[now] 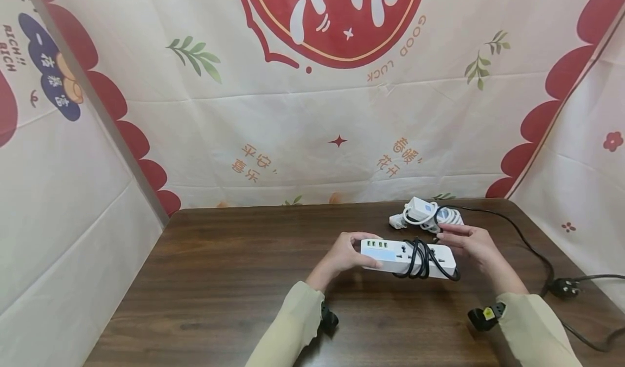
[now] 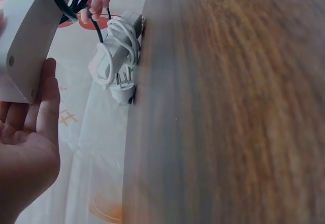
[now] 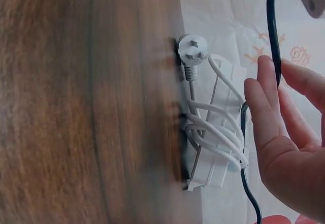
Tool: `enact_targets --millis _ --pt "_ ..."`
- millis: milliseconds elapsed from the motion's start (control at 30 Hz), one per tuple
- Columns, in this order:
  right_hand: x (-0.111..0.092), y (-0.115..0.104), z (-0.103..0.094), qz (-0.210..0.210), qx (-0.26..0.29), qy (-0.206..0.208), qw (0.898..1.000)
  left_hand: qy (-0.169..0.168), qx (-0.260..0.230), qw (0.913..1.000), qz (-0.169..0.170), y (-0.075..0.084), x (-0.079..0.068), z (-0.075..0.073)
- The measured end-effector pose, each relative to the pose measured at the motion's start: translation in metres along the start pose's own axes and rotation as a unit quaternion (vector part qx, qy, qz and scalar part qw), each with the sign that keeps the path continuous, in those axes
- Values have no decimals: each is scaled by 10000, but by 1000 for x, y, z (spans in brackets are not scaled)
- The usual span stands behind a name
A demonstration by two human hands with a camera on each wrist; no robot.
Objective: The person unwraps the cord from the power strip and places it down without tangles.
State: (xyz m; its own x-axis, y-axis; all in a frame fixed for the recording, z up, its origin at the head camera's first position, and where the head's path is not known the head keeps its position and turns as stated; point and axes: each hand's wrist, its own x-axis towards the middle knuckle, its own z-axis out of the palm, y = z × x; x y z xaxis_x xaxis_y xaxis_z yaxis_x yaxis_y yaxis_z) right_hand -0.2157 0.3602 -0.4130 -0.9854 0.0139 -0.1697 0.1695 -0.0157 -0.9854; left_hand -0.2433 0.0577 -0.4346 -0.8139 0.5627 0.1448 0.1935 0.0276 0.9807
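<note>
"Go, biggest first."
"Brown surface (image 1: 219, 285). White power strip (image 1: 396, 261) held off it, right of centre, black cord (image 3: 272, 31) looped round its right half. Behind, second white strip (image 1: 419, 208), bundled up, on the surface near the back edge."
"Fingers?"
"Left hand (image 1: 344, 255): pinching the power strip's left end, thumb on the near side. Right hand (image 1: 471, 245): pinching the black cord between thumb and fingers, by the other end. Smallest: black plug (image 1: 565, 288), far right."
"Risks?"
"My call: only one end's gripped, so a hard tug on the cord could twist the power strip loose. Uneven pulling could cinch it into a knot. Cord also passes right by the white bundle; could snag and drag it."
</note>
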Motion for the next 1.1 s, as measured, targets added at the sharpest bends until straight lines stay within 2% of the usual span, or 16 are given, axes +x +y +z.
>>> enact_targets --millis 267,367,433,600,867,1000,1100 --pt "-4 -12 -2 -172 1131 -174 9933 -33 95 9999 16 -1 -1 -1" --pt "-6 -18 -3 -297 1355 -221 9901 -28 81 10000 7 2 -2 -2" --pt "-7 -22 -3 -349 1399 -256 9892 -28 70 10000 39 9 -6 -2" --pt "-8 -28 -6 -372 1311 -273 9903 -85 -8 10000 18 23 -13 -2" --pt "-12 -31 -11 -497 1066 -158 9929 -36 -172 9998 114 24 -14 -1" --pt "-16 -33 -14 -564 599 -73 9966 -10 -146 9998 161 22 -14 -2" --pt "-19 -35 -16 -666 457 -50 9967 2 -147 9998 139 18 -12 -2"
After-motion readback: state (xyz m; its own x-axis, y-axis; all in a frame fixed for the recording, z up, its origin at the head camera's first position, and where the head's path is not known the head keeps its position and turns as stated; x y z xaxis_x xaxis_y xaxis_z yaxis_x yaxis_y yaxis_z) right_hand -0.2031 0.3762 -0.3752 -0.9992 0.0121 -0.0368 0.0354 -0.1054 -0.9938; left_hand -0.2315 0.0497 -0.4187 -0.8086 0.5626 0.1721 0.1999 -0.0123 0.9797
